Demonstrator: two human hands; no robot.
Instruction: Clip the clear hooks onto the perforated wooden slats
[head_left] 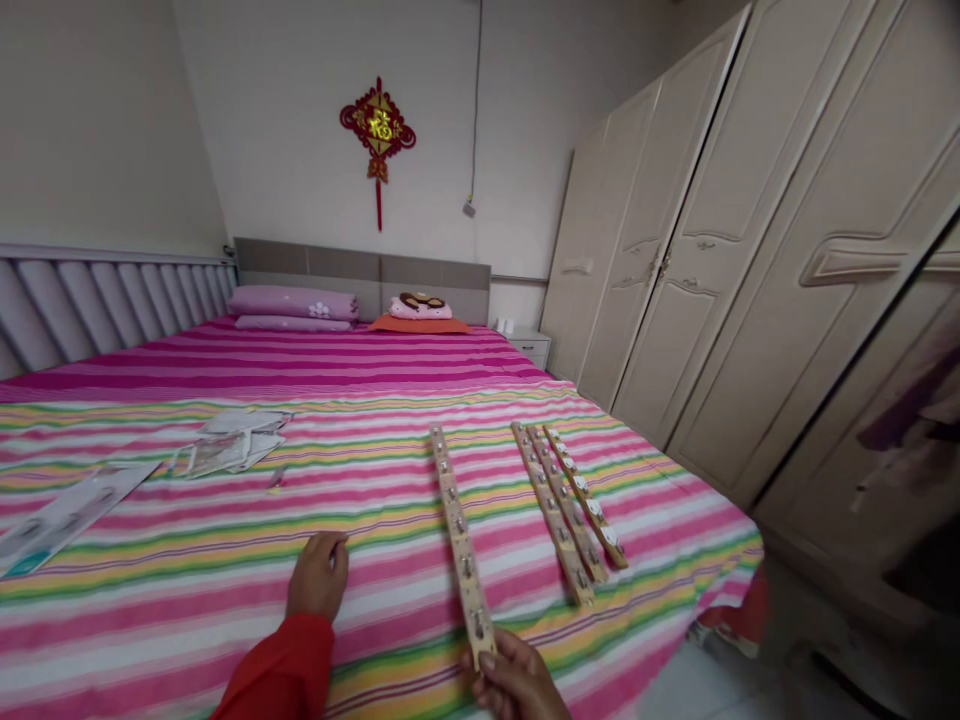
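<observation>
My right hand grips the near end of a long wooden hook rail, thumb on top. A row of small metal hooks runs along the rail, which points away from me over the striped sheet. My left hand, in a red sleeve, rests on the bed to the left of the rail, fingers curled in and nothing seen in them. Right of the held rail lie two similar wooden hook rails side by side. Beside them is a third, darker rail with white pieces along it.
Clear plastic packaging and a long flat package lie on the left of the bed. A small item sits near them. Folded purple bedding and a pillow are by the headboard. Wardrobes stand along the right.
</observation>
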